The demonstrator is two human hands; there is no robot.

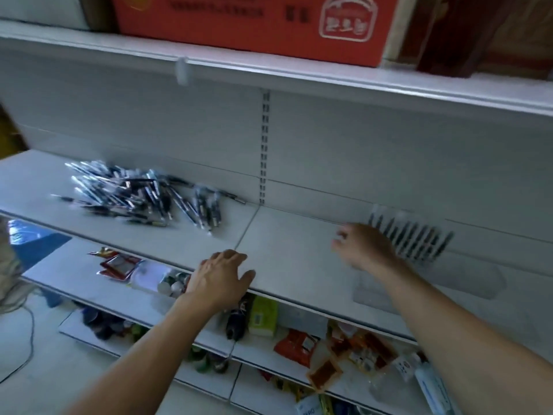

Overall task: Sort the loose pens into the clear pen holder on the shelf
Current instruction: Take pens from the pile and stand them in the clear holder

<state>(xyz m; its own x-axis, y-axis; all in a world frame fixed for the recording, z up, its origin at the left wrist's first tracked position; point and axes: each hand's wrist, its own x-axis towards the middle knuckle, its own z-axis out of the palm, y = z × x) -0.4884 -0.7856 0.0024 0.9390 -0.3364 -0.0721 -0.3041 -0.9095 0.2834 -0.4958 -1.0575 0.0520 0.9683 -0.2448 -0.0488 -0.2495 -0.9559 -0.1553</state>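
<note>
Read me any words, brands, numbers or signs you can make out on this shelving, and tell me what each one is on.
Nothing here can be quoted with confidence.
Orange box: a line of dark print, too blurred to read.
White emblem on that box: characters inside, too blurred to read.
Green pack: pale label, print too small.
White packet at the bottom edge: blue letters, cut off and blurred.
Loose pens: markings too small.

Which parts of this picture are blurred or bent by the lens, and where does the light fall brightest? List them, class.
Head view: the loose pens and the right hand are smeared by motion blur; the left hand looks sharper; the upper shelf edge bows, a wide-angle effect; a bright glare patch sits on the lower shelf, left of the left hand.
</note>
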